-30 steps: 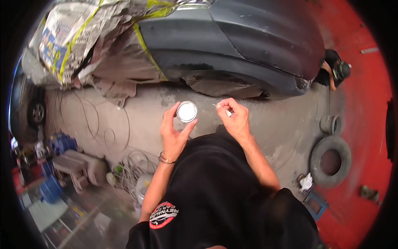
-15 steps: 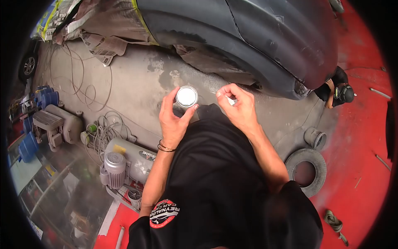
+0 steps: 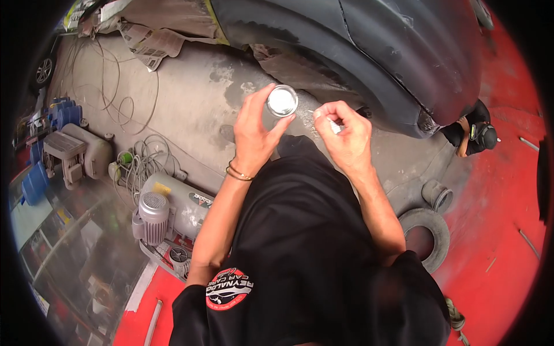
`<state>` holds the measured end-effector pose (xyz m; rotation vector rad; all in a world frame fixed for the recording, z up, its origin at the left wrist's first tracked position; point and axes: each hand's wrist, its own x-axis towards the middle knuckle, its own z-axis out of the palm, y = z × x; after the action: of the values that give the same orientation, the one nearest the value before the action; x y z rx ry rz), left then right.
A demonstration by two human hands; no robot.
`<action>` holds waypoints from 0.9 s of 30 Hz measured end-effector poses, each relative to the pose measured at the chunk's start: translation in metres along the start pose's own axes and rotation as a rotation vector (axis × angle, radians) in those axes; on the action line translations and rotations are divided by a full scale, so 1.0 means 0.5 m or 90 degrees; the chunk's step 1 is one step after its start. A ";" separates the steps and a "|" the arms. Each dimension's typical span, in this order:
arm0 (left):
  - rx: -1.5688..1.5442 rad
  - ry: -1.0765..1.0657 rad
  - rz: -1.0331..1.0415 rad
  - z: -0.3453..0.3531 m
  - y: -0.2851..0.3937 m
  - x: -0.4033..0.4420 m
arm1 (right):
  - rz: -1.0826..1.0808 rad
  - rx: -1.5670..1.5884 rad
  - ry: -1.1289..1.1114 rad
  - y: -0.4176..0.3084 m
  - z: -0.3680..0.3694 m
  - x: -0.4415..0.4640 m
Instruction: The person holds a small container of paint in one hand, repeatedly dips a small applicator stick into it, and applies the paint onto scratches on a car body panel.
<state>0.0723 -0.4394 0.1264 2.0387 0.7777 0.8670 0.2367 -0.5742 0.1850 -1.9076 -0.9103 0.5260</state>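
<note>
Before a dark car (image 3: 369,55) here, a person's left hand (image 3: 258,127), now reaching farther from the body, grips a tin (image 3: 282,101) showing white between thumb and fingers, while the right hand (image 3: 347,134), moved outward too, pinches a small white item (image 3: 334,126), leaving both close but apart.

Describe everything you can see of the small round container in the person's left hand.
The container has a shiny, pale rim circling a bright white middle. It could be metal or glass; I can't tell which, nor whether the white is contents, base or cover. Its round face is turned up toward the camera. The left hand holds it in the air above the grey floor, gripped between thumb and fingers. A gap separates it from the right hand.
</note>
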 end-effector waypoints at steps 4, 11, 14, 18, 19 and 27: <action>0.012 -0.007 0.035 0.017 0.005 0.019 | 0.016 -0.038 -0.001 -0.015 -0.008 0.006; 0.048 -0.016 0.073 0.020 0.000 0.028 | -0.003 -0.145 -0.007 -0.011 0.004 0.020; 0.056 -0.020 0.078 0.018 -0.007 0.025 | 0.010 -0.174 -0.025 -0.005 0.012 0.024; 0.080 -0.022 0.084 0.009 -0.005 0.030 | 0.010 -0.202 -0.045 0.001 0.024 0.031; 0.078 -0.018 0.082 0.009 -0.006 0.031 | 0.012 -0.191 -0.043 0.001 0.025 0.032; 0.027 -0.004 0.047 0.023 -0.019 0.034 | 0.090 -0.146 -0.019 0.000 0.014 0.034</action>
<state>0.0891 -0.4265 0.1182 2.1179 0.7265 0.8924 0.2428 -0.5571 0.1819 -2.1891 -0.8898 0.5536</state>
